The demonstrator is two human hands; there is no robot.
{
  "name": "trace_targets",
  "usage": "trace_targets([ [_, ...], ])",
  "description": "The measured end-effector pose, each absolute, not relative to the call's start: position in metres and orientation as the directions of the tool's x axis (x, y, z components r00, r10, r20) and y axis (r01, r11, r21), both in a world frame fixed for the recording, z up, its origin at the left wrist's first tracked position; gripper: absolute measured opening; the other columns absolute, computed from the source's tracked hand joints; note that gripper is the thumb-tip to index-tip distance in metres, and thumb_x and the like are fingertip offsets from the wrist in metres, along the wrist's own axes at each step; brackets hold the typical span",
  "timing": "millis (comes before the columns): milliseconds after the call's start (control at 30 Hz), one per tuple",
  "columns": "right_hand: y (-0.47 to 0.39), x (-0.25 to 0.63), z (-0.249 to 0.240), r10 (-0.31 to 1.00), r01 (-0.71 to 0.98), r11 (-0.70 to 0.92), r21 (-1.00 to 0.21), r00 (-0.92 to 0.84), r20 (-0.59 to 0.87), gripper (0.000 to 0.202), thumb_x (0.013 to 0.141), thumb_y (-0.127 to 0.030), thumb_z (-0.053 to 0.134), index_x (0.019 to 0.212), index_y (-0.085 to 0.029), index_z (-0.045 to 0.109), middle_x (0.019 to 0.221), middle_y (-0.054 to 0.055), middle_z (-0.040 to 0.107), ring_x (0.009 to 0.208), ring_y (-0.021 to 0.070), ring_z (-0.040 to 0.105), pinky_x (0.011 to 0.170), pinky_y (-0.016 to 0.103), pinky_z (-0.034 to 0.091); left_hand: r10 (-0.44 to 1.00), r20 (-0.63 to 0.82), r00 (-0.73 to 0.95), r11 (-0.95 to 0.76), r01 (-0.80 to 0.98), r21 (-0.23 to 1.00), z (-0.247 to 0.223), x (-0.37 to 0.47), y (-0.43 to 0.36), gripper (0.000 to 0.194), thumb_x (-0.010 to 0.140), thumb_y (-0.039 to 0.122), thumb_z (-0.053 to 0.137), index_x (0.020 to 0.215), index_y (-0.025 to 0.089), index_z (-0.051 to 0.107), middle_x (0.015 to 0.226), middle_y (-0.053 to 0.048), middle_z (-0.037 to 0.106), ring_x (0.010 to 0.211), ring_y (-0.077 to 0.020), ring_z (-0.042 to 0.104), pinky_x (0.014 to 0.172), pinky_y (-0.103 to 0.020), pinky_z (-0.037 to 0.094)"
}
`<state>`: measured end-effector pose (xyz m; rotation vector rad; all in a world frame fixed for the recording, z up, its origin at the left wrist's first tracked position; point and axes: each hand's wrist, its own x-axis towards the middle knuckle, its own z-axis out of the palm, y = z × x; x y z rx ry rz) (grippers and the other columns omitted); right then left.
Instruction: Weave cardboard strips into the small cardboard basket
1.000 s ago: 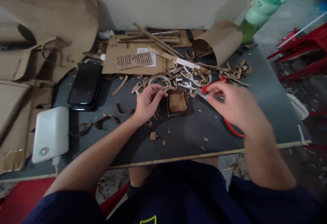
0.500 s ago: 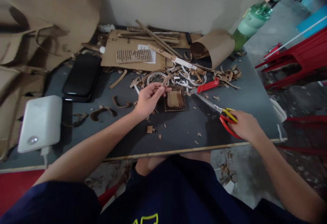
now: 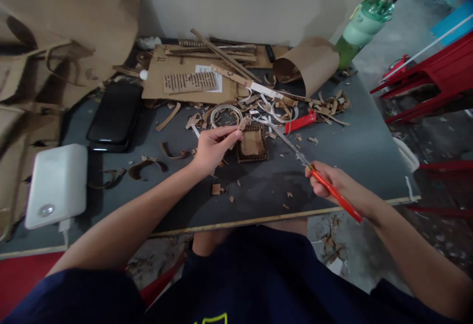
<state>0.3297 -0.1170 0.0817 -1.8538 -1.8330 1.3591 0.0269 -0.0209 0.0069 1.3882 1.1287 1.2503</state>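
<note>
My left hand (image 3: 212, 145) pinches a thin cardboard strip (image 3: 242, 125) just left of a small square cardboard frame (image 3: 253, 143) lying on the dark table (image 3: 362, 146). My right hand (image 3: 334, 186) grips red-handled scissors (image 3: 295, 152) lifted off the table, their blades pointing up-left toward the frame. A red-handled cutter (image 3: 300, 122) lies beyond the scissors' tips among paper scraps.
A black phone (image 3: 115, 113) and a white power bank (image 3: 55, 184) lie at the left. Cardboard sheets (image 3: 188, 80), sticks and a cardboard roll (image 3: 310, 62) crowd the back. A green bottle (image 3: 360, 23) stands far right. Red furniture (image 3: 436, 75) is beyond the table's right edge.
My right hand left the red cutter, took the scissors by the handles near the table's front edge and raised them toward the frame. The left hand stayed put with the strip.
</note>
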Motion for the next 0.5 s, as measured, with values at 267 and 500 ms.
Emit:
trace_targets([
  [267,-0.097,0.299,0.099,0.786,0.816,-0.11,-0.568,-0.278,-0.552,0.043,0.082,-0.066,0.059,0.088,-0.024,0.051,0.07,-0.001,0.059,0.058,0.014,0.052,0.055,0.028,0.039,0.996,0.006,0.089,-0.003,-0.032,0.999,0.009,0.028,-0.018,0.034,0.076,0.051,0.077,0.08,0.017,0.079,0.072,-0.004,0.075,0.055,-0.0081,0.052,0.054,-0.023,0.041],
  [500,-0.088,0.285,0.104,0.753,0.853,-0.096,-0.513,-0.275,-0.598,0.048,0.079,-0.069,0.062,0.076,-0.025,0.044,0.063,-0.002,0.056,0.053,0.0129,0.047,0.053,0.028,0.034,0.955,0.008,0.295,-0.028,0.066,0.997,0.02,0.026,-0.026,0.042,0.077,0.058,0.075,0.074,0.016,0.078,0.071,-0.005,0.075,0.063,-0.0122,0.062,0.061,-0.025,0.048],
])
